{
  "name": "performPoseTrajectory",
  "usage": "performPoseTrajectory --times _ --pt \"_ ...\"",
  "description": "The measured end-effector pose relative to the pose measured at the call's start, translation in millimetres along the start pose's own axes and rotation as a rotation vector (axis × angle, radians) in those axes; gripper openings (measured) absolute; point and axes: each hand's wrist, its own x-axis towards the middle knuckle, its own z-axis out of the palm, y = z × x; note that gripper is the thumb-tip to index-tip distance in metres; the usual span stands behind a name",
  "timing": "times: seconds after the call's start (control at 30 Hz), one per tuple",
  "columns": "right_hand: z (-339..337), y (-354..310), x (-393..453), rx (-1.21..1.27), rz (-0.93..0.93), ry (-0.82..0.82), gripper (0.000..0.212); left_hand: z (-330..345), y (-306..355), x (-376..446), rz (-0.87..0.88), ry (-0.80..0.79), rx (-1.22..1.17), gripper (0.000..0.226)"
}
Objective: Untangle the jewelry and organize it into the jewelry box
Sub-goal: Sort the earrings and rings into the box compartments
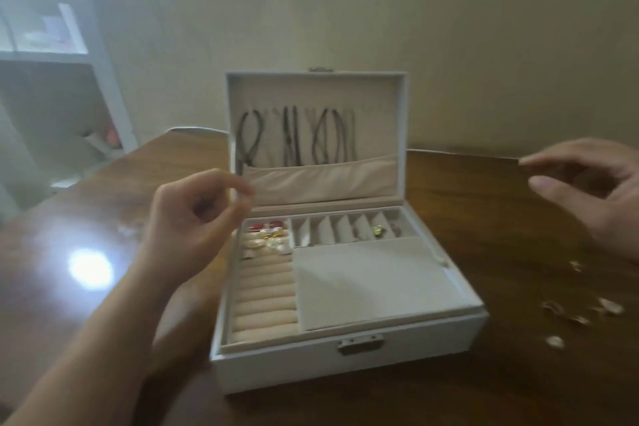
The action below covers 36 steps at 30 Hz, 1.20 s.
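Beside the open white leatherette jewelry box (349,353), the left hand (193,218) pinches its fingertips together on nothing visible; the right hand (591,190) hovers loosely open, small metallic jewelry pieces (581,315) scattered near.

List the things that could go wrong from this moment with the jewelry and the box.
1. The loose pieces on the table lie right of the jewelry box, near the right hand; a sweep might scatter them.
2. The left hand is raised beside the open lid; a bump could tip it shut or tangle the hanging necklaces.
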Motion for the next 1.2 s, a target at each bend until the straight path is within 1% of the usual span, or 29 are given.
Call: performPoseTrajectory --times 0.03,0.07,0.1,0.17,0.23,0.27,0.33,0.4,0.43,0.53,0.63,0.7,0.77,0.83,0.97,1.03,1.1,1.2 --pt "-10.0 17.0 -5.9 -0.011 0.073 0.009 0.010 2.6 10.9 2.9 0.026 0.001 0.056 0.009" --pt "-19.0 31.8 -11.7 -0.025 0.135 -0.003 0.011 6.4 23.3 6.7 0.058 -0.007 0.106 0.012" --pt "-25.2 44.5 -17.7 -0.063 0.186 -0.045 0.019 11.3 38.0 10.9 0.094 -0.032 0.135 0.016" --pt "-30.4 66.7 -30.1 -0.100 0.263 -0.124 0.031 26.7 75.0 19.9 0.144 -0.151 0.117 0.023" --pt "-32.3 85.4 -38.8 -0.111 0.307 -0.158 0.039 51.5 117.0 25.6 0.156 -0.268 0.091 0.023" --pt "-33.0 92.7 -41.3 -0.115 0.325 -0.180 0.040 68.4 135.1 25.8 0.179 -0.311 0.119 0.019" --pt "-33.0 104.3 -44.3 -0.147 0.342 -0.244 0.035 111.3 167.5 20.1 0.313 -0.427 0.216 0.012" --pt "-26.0 111.9 -47.5 -0.181 0.368 -0.276 0.028 159.1 191.4 11.3 0.411 -0.625 0.298 0.021" --pt "-21.1 116.7 -49.1 -0.208 0.377 -0.303 0.026 183.0 197.4 5.2 0.411 -0.717 0.335 0.026" --pt "-10.6 124.4 -50.9 -0.253 0.409 -0.409 0.026 239.3 198.4 -7.2 0.239 -0.935 0.467 0.037" --pt "-13.2 125.5 -49.7 -0.242 0.419 -0.426 0.018 262.4 191.1 -12.9 0.152 -1.044 0.488 0.039" --pt "-15.4 124.5 -49.0 -0.235 0.408 -0.425 0.020 267.6 183.2 -15.1 0.108 -1.077 0.494 0.038" --pt "-17.9 122.8 -48.9 -0.216 0.419 -0.421 0.023 269.7 177.2 -16.1 0.063 -1.090 0.484 0.032" --pt "-21.3 118.8 -49.2 -0.172 0.423 -0.362 0.021 272.2 171.6 -18.7 0.037 -1.077 0.456 0.025" --pt "-24.2 107.5 -50.7 -0.060 0.421 -0.239 0.015 269.5 168.5 -24.3 -0.019 -1.017 0.395 0.022" --pt "-23.7 103.8 -52.7 0.007 0.435 -0.231 0.014 265.4 172.7 -25.3 0.002 -1.011 0.394 0.021" --pt "-24.7 104.0 -55.5 0.044 0.435 -0.245 0.017 258.4 181.3 -24.6 0.044 -0.980 0.376 0.019" --pt "-26.6 99.9 -57.6 0.052 0.425 -0.272 0.020 235.0 197.0 -15.9 0.116 -0.870 0.285 0.018"
